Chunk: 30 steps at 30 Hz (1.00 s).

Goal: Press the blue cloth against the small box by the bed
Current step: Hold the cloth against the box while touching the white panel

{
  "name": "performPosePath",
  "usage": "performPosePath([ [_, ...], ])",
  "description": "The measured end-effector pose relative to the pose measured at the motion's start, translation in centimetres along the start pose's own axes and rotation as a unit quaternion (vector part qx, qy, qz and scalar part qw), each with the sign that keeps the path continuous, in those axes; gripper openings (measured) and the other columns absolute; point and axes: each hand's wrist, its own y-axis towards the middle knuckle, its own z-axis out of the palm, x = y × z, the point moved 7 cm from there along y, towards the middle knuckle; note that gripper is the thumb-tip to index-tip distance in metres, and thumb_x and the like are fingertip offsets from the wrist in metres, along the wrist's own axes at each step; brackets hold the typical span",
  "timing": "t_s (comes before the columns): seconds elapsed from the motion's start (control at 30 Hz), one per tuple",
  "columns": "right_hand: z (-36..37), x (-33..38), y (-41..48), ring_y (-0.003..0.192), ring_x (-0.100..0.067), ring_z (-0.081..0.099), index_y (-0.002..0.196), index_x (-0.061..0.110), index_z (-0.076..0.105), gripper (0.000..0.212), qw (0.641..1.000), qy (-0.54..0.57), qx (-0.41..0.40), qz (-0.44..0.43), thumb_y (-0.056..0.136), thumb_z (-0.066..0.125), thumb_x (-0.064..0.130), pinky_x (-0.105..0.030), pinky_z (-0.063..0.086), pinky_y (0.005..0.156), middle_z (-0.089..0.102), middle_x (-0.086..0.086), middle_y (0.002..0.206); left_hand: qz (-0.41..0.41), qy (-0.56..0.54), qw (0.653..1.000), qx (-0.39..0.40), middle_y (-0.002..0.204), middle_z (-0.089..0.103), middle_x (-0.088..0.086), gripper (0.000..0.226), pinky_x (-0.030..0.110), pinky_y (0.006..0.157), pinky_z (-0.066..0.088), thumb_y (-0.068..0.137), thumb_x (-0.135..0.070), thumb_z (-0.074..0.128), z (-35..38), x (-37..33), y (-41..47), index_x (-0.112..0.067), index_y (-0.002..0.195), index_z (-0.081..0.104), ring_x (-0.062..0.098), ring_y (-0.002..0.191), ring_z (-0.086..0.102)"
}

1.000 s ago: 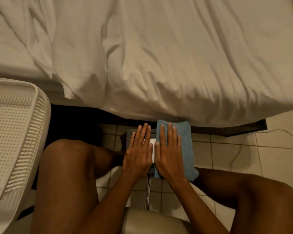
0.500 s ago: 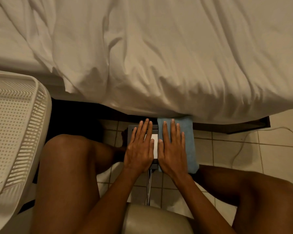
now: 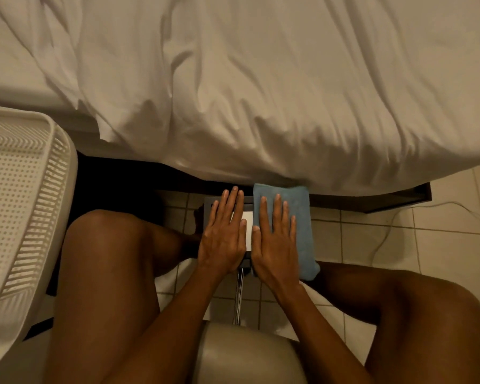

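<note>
— Right hand (image 3: 275, 242)?
— Laid flat, fingers straight and slightly spread, pressing down on the folded blue terry cloth (image 3: 299, 214); curled round nothing.
— Left hand (image 3: 223, 239)?
— Likewise flat and unclenched, palm down on the small dark box with a white top panel (image 3: 248, 225), just beside the right.
— And the cloth itself?
— Lying along the right side of that box, touching it; far end meeting the overhang of the rumpled white bed sheet (image 3: 261, 92), near end by the right thigh.
— Around that?
— Pale tiled floor (image 3: 372, 245) underneath, with a thin white cable (image 3: 452, 202) trailing to the right. White perforated plastic basket (image 3: 25, 203) at far left, beside the left knee. Padded grey seat (image 3: 247, 356) at the bottom edge, with a shiny metal rod (image 3: 239, 295) between seat and box.
</note>
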Motion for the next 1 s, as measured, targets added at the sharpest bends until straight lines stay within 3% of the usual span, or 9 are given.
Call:
performPosePath([
  [0.5,0.5,-0.7,-1.4,0.155,-0.018,-0.011,0.161,0.022,0.002,0.064,0.999,0.0,0.023,-0.028,0.103,0.025,0.036,-0.045,-0.002,0.125,-0.01,-0.005,0.168,0.001,0.013,1.0,0.0,0.168,-0.002,0.003,0.059,0.04,0.126,0.013,0.104,-0.033,0.016,0.1,0.1,-0.1,-0.013,0.159,0.003,0.016,0.155,-0.006],
  [0.7,-0.5,-0.5,0.1,0.155,-0.018,-0.012,0.161,0.023,0.002,0.063,1.0,0.014,0.002,-0.001,0.104,0.026,0.035,-0.041,-0.007,0.125,-0.01,-0.005,0.168,0.003,0.008,1.0,0.003,0.168,-0.002,0.002,0.059,0.04,0.126,0.012,0.105,-0.033,0.017,0.3,0.0,0.1,-0.014,0.159,0.002,0.015,0.155,-0.007],
  [0.9,0.0,-0.2,-0.6,0.154,-0.016,-0.016,0.16,0.024,0.0,0.061,1.0,0.016,0.02,-0.002,0.104,0.017,0.04,-0.04,-0.009,0.125,-0.013,-0.003,0.168,-0.001,-0.009,1.0,-0.003,0.168,0.002,0.002,0.058,0.037,0.126,0.008,0.104,-0.033,0.015,0.3,0.2,0.1,-0.015,0.159,0.004,0.014,0.155,-0.006],
  [1.0,-1.2,-0.3,0.0,0.153,-0.011,-0.018,0.16,0.029,0.0,0.06,0.996,0.075,0.036,-0.023,0.103,0.014,0.043,-0.037,-0.01,0.125,-0.012,0.002,0.168,0.0,-0.01,1.0,-0.009,0.168,0.002,0.001,0.057,0.034,0.126,0.006,0.105,-0.033,0.017,0.3,0.1,0.1,-0.016,0.159,0.005,0.013,0.155,-0.005],
])
